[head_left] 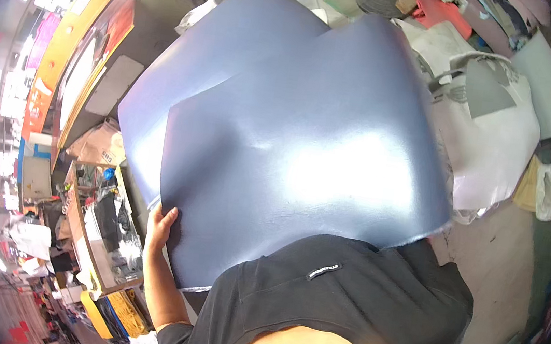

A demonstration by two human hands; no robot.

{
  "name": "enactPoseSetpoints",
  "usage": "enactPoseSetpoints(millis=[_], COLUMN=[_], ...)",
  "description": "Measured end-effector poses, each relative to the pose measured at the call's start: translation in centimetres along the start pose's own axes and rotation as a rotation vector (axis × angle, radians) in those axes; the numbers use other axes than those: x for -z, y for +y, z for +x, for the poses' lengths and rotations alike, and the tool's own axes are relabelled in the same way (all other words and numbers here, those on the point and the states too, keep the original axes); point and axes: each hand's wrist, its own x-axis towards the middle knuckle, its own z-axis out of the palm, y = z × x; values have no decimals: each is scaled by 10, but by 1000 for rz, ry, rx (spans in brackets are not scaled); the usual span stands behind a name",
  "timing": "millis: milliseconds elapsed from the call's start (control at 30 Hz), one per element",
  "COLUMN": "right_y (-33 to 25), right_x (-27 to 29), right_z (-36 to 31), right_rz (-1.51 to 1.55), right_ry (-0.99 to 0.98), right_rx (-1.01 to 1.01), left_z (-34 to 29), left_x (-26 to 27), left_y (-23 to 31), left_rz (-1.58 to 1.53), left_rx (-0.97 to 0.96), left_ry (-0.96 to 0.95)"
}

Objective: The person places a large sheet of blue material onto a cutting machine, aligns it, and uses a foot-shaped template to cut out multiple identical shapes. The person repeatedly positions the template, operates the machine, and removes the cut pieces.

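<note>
A large, glossy blue-grey sheet (241,168) of flexible material, perhaps leather or vinyl, spreads in front of my body and curves down at its right side. Behind its left edge lies another broad stretch of the same material (215,48); whether it is a second sheet or a fold of the first, I cannot tell. My left hand (160,225) is closed on the left edge near the lower corner, thumb on the front face, other fingers mostly hidden. The sheet's lower edge meets my black shirt. My right hand does not show; the sheet and shirt cover that side.
To the left stands an open-topped box (103,233) with dark items in it, near yellow stacked things (113,314). An orange-edged panel (74,44) rises at the far left. White plastic bags (492,143) and a rolled grey sheet (546,85) lie at the right.
</note>
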Motion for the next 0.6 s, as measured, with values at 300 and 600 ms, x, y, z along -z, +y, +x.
enactPoseSetpoints(millis=[300,600], right_y=[-216,-226], right_x=[-137,-120], right_z=[73,152], right_rz=[1078,1295], right_ry=[-619,-356], right_rx=[-89,-108], left_z=[-54,-149], left_x=[140,179], left_y=[4,-162], left_rz=[-177,-92], left_rx=[-234,126], left_ry=[523,629])
